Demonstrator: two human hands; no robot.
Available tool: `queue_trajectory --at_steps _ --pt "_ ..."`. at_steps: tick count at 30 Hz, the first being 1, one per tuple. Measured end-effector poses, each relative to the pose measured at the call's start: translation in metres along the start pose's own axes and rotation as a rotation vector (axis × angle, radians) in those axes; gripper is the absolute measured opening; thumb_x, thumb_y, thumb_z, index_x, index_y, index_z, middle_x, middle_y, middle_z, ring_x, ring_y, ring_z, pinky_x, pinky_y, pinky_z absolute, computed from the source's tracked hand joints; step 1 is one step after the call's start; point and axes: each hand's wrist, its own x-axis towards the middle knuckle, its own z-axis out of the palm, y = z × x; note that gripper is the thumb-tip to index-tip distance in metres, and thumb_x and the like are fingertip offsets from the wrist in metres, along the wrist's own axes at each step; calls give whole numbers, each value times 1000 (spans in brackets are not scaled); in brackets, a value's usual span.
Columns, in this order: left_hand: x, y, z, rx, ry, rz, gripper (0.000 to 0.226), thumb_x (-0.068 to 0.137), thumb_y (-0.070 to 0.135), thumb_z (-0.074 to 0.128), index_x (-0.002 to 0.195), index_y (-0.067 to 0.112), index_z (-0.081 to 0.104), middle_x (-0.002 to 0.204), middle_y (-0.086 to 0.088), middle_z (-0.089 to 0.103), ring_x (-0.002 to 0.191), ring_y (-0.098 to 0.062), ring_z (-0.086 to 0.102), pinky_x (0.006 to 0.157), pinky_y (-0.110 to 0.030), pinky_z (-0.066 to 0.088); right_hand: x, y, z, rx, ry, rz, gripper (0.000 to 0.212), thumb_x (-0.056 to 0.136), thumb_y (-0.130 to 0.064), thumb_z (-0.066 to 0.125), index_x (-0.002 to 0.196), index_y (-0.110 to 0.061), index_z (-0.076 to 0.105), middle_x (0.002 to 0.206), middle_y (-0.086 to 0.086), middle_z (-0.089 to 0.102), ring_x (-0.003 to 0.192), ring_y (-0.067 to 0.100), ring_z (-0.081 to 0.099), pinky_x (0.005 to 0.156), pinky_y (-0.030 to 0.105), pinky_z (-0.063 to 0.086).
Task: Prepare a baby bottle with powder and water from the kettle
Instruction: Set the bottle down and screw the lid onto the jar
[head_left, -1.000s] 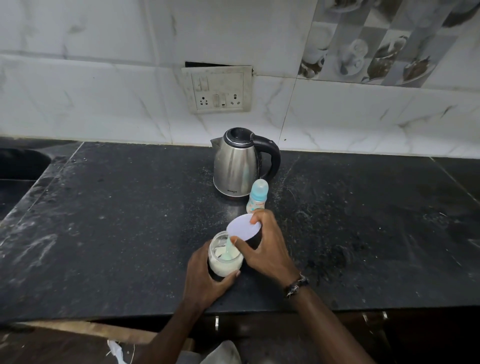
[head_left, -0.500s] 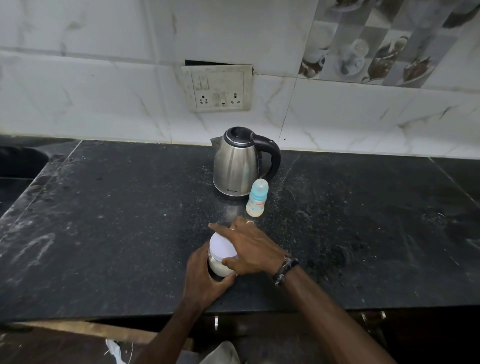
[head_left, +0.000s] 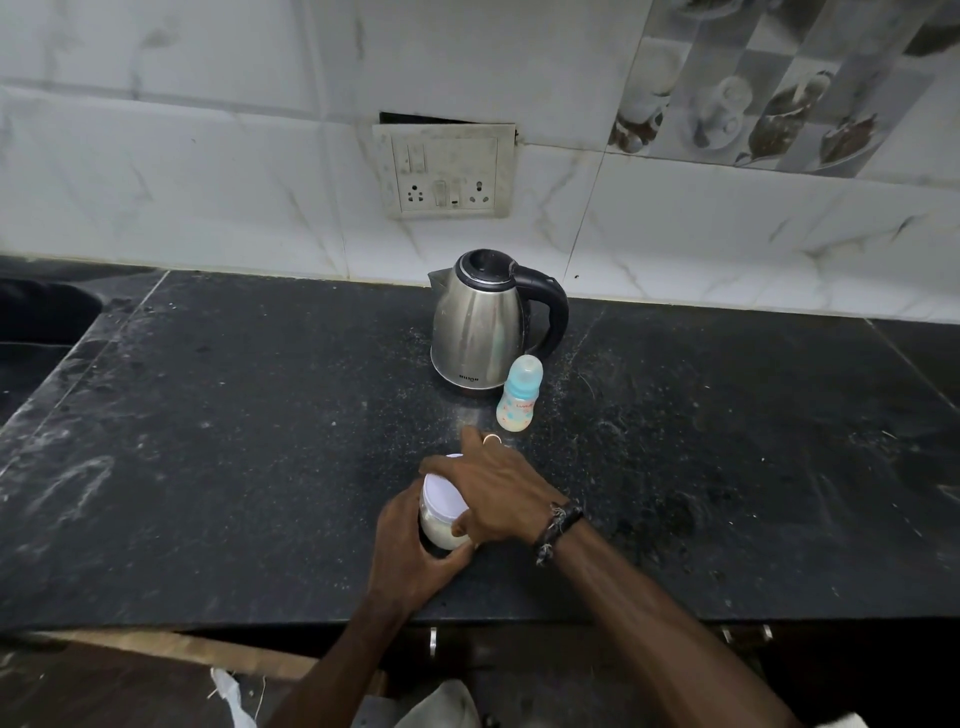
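Note:
A small clear jar of white powder (head_left: 439, 530) stands near the counter's front edge. My left hand (head_left: 410, 551) grips its side from the left. Its white lid (head_left: 440, 493) sits on top, and my right hand (head_left: 493, 493) lies over it with fingers and thumb curled round the rim. Behind stands a baby bottle (head_left: 518, 396) with a blue cap on, upright, holding pale liquid. A steel kettle (head_left: 480, 322) with a black handle and shut lid stands just behind the bottle.
The black stone counter (head_left: 234, 415) is dusty and speckled. A switch and socket plate (head_left: 447, 171) hangs on the tiled wall behind the kettle. A dark sink recess (head_left: 36, 317) lies at the far left. Cabinet handles (head_left: 743, 633) show below the counter edge.
One second ago my right hand held the lid tilted above the open jar. It has lowered the lid onto the jar and now covers it. My left hand stayed on the jar.

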Motion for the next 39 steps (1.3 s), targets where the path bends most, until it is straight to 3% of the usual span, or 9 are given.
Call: queue_trajectory --at_steps 9,15,21,24,28,31,34,37,39 --pt "-1 16 -2 47 76 81 75 59 57 90 116 15 63 117 6 67 107 -11 64 91 -41 55 2 -12 7 -31 308 316 76 61 -84 58 91 -13 60 89 9 69 80 30 66 65 34 45" --pt "3 3 0 18 -15 21 93 64 64 86 137 14 58 131 3 67 122 -15 64 100 -48 53 10 -26 10 -87 452 472 70 50 -86 65 44 -17 54 44 1 55 36 19 53 45 21 25" --pt "2 17 -4 -5 16 60 87 64 53 93 137 19 60 133 9 67 122 -10 64 102 -43 53 -4 -9 -11 -10 142 361 64 88 -69 45 106 -10 63 113 14 66 103 33 63 78 35 43" --pt "3 15 -5 -26 19 62 84 63 47 95 134 17 61 129 7 69 120 -11 66 99 -44 54 -8 -4 -18 82 -73 218 76 84 -58 61 144 -20 34 139 20 44 119 39 52 95 43 44" --pt "1 12 -6 -37 -5 59 82 61 37 94 134 17 61 131 7 68 122 -7 65 101 -44 55 -5 -10 -2 -22 -115 144 88 80 -41 73 151 -26 23 137 21 43 115 40 54 91 44 48" --pt "2 12 -4 -24 -5 38 83 61 41 93 133 13 62 131 4 69 122 -9 64 102 -42 54 -4 -14 -2 -133 83 148 68 76 -58 69 128 -16 52 117 14 63 100 33 63 76 37 46" --pt "-2 19 -3 10 29 61 68 59 51 90 114 19 65 115 17 67 109 3 62 94 -21 49 -3 -21 0 -140 250 268 60 65 -73 65 80 -15 67 80 8 71 71 28 67 58 30 37" --pt "-2 15 -3 31 11 14 69 58 54 89 113 23 61 110 13 67 103 -6 63 89 -34 53 4 -27 9 -151 330 385 68 52 -86 62 47 -18 57 46 2 58 40 20 56 45 23 28" --pt "0 8 -2 37 -6 21 75 64 59 88 125 23 61 118 11 69 111 -10 65 93 -41 54 2 -28 4 -171 295 387 69 67 -85 54 56 -17 62 58 5 64 51 22 61 49 26 30"
